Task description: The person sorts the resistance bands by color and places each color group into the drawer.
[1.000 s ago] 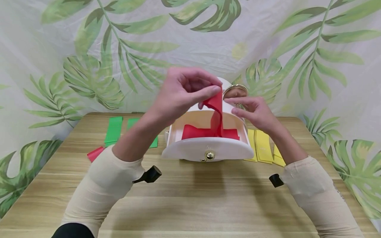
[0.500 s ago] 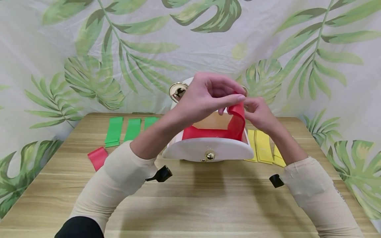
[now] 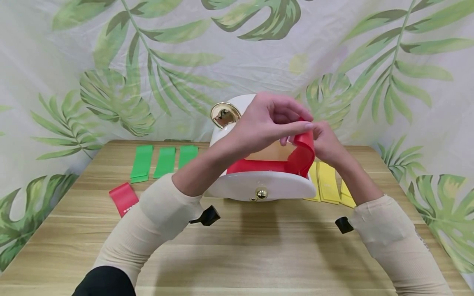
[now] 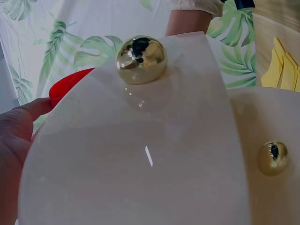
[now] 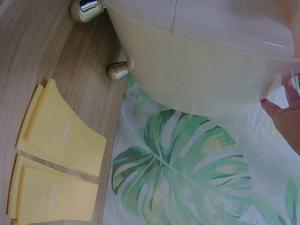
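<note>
A white box with a rounded top has its drawer (image 3: 237,185) pulled out toward me, with a gold knob (image 3: 261,193) on the front. My left hand (image 3: 266,123) pinches the top of a red elastic band (image 3: 306,148) between thumb and fingers. That band curls down into the drawer's right end, where more red band lies along the bottom. Behind it, my right hand (image 3: 327,142) is at the box's right side, fingertips hidden from the head view. In the right wrist view, thumb and finger of this hand (image 5: 288,117) grip the edge of the white box (image 5: 197,70).
Several folded green bands (image 3: 142,162) lie at the table's back left, with a red band (image 3: 124,197) nearer me. Yellow bands (image 3: 327,181) lie right of the box. A gold-rimmed round ear (image 3: 224,116) sticks up from the box top. A leaf-print cloth (image 3: 177,102) hangs behind.
My left hand has moved right and slightly down with the red band, toward the drawer's right end. The box's left ear is uncovered. My right hand has barely moved.
</note>
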A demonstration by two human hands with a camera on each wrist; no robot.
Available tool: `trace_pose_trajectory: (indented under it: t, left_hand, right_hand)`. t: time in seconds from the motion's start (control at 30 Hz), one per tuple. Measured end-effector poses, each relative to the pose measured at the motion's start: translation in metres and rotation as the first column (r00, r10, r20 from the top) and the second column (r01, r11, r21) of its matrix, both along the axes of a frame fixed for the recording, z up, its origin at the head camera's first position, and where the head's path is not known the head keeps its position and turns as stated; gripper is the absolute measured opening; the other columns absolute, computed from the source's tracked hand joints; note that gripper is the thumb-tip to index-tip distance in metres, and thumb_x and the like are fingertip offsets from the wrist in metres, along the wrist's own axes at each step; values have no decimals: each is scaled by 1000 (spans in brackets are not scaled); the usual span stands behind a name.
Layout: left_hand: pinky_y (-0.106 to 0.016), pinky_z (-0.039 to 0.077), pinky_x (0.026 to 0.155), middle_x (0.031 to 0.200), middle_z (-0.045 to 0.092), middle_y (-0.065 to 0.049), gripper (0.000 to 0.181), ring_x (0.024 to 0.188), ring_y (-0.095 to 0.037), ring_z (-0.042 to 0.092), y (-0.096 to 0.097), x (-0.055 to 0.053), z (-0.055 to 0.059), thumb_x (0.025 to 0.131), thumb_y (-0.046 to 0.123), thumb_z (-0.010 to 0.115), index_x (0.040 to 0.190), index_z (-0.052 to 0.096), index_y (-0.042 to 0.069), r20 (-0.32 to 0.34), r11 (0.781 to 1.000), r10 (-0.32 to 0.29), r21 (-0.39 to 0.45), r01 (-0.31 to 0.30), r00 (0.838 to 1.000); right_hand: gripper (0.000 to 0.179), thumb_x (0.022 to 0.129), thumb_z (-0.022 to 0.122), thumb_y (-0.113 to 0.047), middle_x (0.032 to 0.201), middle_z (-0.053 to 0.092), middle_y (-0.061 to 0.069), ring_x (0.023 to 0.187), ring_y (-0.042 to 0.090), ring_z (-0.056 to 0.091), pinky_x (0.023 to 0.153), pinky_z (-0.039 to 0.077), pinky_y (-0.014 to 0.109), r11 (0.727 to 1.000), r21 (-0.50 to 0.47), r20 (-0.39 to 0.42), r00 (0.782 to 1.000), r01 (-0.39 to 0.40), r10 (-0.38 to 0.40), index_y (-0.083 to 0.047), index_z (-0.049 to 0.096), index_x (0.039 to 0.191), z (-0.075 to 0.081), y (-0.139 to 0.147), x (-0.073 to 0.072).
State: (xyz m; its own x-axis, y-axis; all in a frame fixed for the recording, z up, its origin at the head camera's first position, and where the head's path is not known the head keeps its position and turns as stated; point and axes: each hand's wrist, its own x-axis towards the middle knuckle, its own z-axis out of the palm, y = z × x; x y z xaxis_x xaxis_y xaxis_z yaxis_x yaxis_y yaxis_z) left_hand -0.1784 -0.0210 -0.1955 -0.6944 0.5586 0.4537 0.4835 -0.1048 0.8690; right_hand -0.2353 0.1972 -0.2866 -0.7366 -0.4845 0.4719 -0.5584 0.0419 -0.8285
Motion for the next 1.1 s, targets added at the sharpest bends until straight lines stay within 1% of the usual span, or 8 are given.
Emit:
trace_pose_trajectory:
  t: [0.13,0.27,0.47,0.67,0.73,0.83,0.97,1.1]
  left_hand:
    - [-30,48,57,75,69,-15,10,60,-29,56,-8,0,-5,91,-1,76,101,75,-4,21,1000,10,-24,-10,1000]
    - [-31,48,58,77,69,-15,10,59,-27,55,-20,0,-11,92,1,76,102,76,-2,31,999,29,-47,-27,999]
    - [-29,47,58,82,71,-13,12,60,-21,55,-38,2,-17,93,2,75,104,76,-1,45,993,66,-104,-61,997]
    - [-28,53,63,81,73,-10,19,67,-21,62,-51,3,-23,91,2,77,110,77,-1,85,978,110,-185,-93,990]
    - [-29,57,66,81,74,-10,22,68,-20,64,-55,5,-24,91,2,77,113,77,-2,100,974,124,-203,-102,987]
    - [-33,60,68,82,75,-11,24,68,-20,65,-59,6,-25,91,2,78,114,77,-2,107,971,132,-211,-108,985]
    - [-35,59,68,84,75,-11,21,67,-24,64,-64,7,-27,91,1,77,112,77,-2,83,972,129,-208,-109,988]
    - [-33,56,66,85,74,-10,17,68,-31,63,-70,8,-31,92,4,76,108,77,0,41,966,144,-220,-132,989]
  right_hand:
    - [35,93,66,5,87,76,-1,94,16,66,93,53,28,999,20,-11,999,33,-33,-26,81,95,1,1,1]
    - [32,96,72,-5,105,78,-6,116,19,62,112,41,39,999,33,-10,1000,22,-22,-31,81,111,2,-1,1]
    - [30,96,70,-3,119,74,-4,125,23,55,112,40,44,996,78,-4,999,38,-38,-15,78,123,4,-4,1]
    - [33,94,69,4,124,72,3,127,21,55,106,45,31,995,73,7,998,61,-62,-3,74,126,4,-6,3]
    - [34,93,69,4,125,72,2,126,20,56,101,48,28,994,77,10,997,72,-73,-2,74,126,4,-7,3]
    - [34,94,69,3,126,71,2,128,20,55,106,46,29,995,75,11,998,69,-70,-1,73,127,4,-7,4]
    - [32,95,69,3,126,71,1,132,21,53,114,39,36,997,62,13,999,48,-49,-2,74,126,3,-7,4]
    - [33,93,68,5,125,72,0,130,21,55,109,44,33,998,48,14,999,48,-48,-3,75,125,3,-8,4]
